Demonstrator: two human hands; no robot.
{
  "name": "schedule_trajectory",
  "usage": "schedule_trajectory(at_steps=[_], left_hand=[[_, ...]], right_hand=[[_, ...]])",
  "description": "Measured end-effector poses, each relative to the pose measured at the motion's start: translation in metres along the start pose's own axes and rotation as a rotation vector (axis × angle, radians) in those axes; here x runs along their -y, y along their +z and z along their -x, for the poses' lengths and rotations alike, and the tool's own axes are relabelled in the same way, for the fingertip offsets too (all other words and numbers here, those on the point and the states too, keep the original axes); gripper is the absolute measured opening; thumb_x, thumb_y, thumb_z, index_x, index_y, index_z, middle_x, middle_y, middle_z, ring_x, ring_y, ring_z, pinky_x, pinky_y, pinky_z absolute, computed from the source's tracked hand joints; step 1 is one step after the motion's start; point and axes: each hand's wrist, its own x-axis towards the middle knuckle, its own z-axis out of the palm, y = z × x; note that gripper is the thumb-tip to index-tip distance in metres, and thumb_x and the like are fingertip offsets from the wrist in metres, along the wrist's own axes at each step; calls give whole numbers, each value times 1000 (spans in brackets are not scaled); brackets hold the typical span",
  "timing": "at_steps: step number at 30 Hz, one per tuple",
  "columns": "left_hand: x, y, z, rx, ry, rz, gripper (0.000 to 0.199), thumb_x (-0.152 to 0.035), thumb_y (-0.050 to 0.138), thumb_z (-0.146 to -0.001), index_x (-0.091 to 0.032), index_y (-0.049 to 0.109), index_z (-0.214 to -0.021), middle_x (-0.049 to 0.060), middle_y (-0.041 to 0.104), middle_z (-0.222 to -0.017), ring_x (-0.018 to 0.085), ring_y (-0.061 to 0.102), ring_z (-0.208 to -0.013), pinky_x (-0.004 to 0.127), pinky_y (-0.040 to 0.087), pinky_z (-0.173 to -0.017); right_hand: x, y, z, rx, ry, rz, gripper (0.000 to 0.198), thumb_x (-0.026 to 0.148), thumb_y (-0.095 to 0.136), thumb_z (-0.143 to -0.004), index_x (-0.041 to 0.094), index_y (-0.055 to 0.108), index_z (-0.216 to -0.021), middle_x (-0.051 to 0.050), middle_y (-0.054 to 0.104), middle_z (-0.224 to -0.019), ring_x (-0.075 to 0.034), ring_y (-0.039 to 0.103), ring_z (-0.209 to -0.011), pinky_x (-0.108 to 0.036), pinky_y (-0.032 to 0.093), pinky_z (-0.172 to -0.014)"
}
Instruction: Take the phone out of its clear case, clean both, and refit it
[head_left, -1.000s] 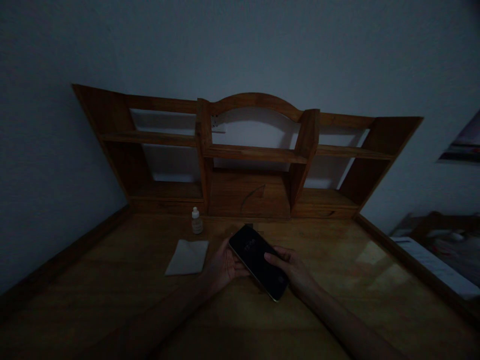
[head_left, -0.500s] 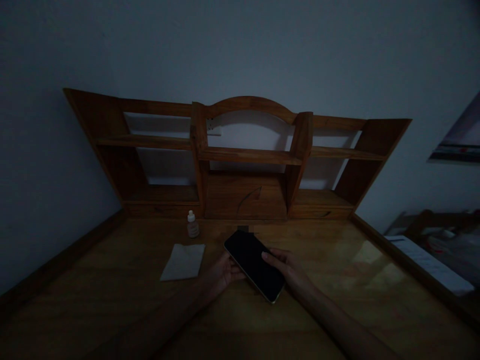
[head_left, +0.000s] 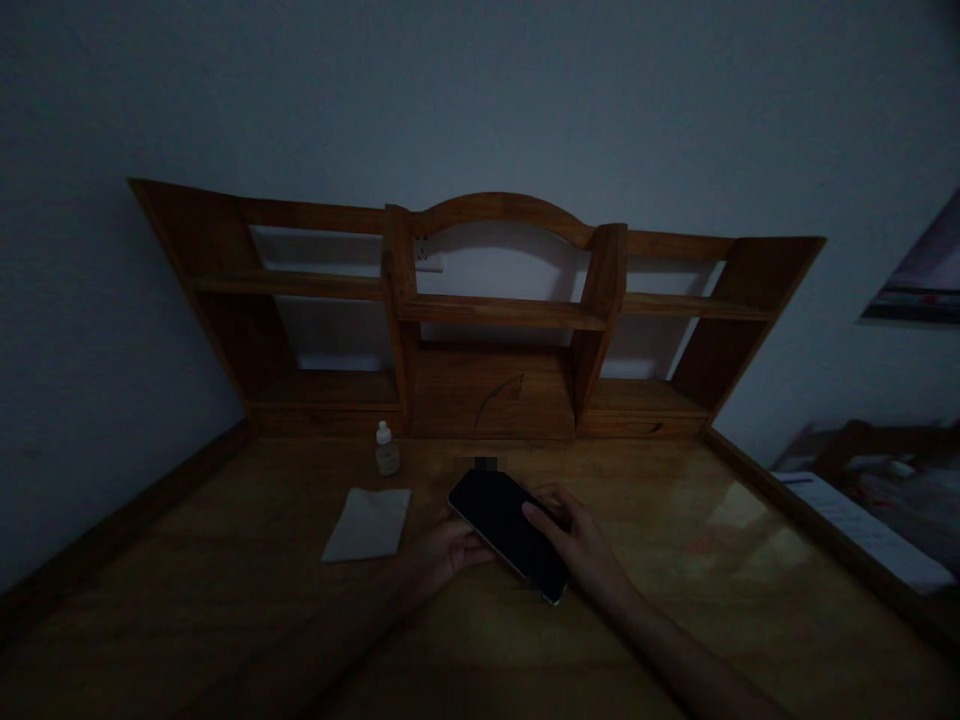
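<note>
A dark smartphone point(head_left: 504, 525) is held at a slant above the wooden desk, its black face up. My left hand point(head_left: 448, 548) supports it from beneath and along the left edge, with most fingers hidden under it. My right hand point(head_left: 574, 530) grips the right edge, thumb on the face and fingers behind. To the left a folded white cloth or tissue point(head_left: 367, 525) lies flat on the desk. Behind the cloth a small clear bottle with a white dropper-like cap point(head_left: 387, 450) stands upright.
A wooden shelf unit point(head_left: 499, 313) rises along the back of the desk point(head_left: 225, 600). A wall socket point(head_left: 427, 255) shows through its middle opening. Beyond the right rim lie white papers point(head_left: 862, 530). The room is dim.
The phone has tilted slightly in my hands, and my right hand has shifted a little, its fingers lifting at the edge. The bottle and the cloth stay in place.
</note>
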Motion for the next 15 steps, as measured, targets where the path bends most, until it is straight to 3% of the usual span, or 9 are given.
schedule_trajectory(at_steps=[3, 8, 12, 15], left_hand=[[-1, 0, -1, 31, -9, 0, 28, -21, 71, -77, -11, 66, -102, 12, 65, -107, 31, 58, -107, 44, 46, -96], [-4, 2, -1, 65, -79, -55, 32, -21, 70, -67, -8, 68, -96, 15, 64, -106, 32, 52, -114, 41, 41, -101], [-9, 9, 6, 96, -41, -92, 19, -17, 66, -70, -10, 70, -87, 12, 66, -98, 30, 56, -106, 38, 43, -97], [-10, 13, 7, 92, -15, -68, 15, -15, 67, -72, -12, 69, -87, 11, 64, -104, 31, 55, -109, 38, 44, -95]], right_hand=[[4, -1, 4, -65, -116, 168, 35, 46, 64, -84, 23, 61, -109, -7, 69, -107, -23, 65, -100, -38, 49, -90], [2, -1, 8, 0, -196, 361, 59, 48, 72, -76, 26, 54, -127, -8, 62, -125, -28, 58, -113, -45, 46, -97], [-4, -1, 7, 73, -261, 366, 77, 46, 79, -68, 31, 46, -136, -8, 54, -134, -32, 51, -122, -50, 40, -102], [-4, -2, 7, 85, -262, 306, 83, 43, 82, -65, 34, 44, -138, -7, 52, -136, -33, 49, -123, -50, 39, -102]])
